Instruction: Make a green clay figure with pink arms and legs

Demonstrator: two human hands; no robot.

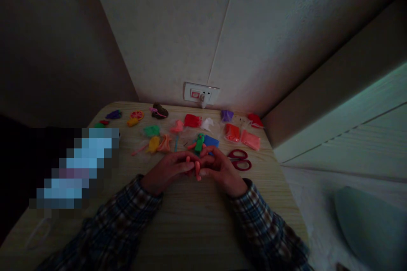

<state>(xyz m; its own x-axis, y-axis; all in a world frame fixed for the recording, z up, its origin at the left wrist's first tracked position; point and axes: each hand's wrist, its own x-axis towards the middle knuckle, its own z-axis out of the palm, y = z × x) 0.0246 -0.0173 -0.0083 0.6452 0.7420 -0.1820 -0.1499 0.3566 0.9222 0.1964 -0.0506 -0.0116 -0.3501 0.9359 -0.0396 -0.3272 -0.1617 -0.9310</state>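
Observation:
Both my hands meet over the front middle of the table, fingers bent in. My left hand (170,170) is closed, with a small pinkish-orange bit of modelling clay showing at its fingertips. A curved pinkish-orange clay piece (197,171) sits between the hands, pinched by the thumb and fingers of my right hand (222,171). Just beyond the fingertips is a small green clay figure (199,144) with pinkish arms. Behind it lies a blue clay packet (211,141), partly covered by the figure and my right hand. Fingers hide part of the held clay.
Red-handled scissors (241,160) lie right of my right hand. Bagged clay in red (192,120), yellow (154,144), green (151,130) and orange (232,132) spreads across the back. A brown clay shape (159,111) stands near the wall socket (201,94). A blurred-out phone-like object (76,169) is left.

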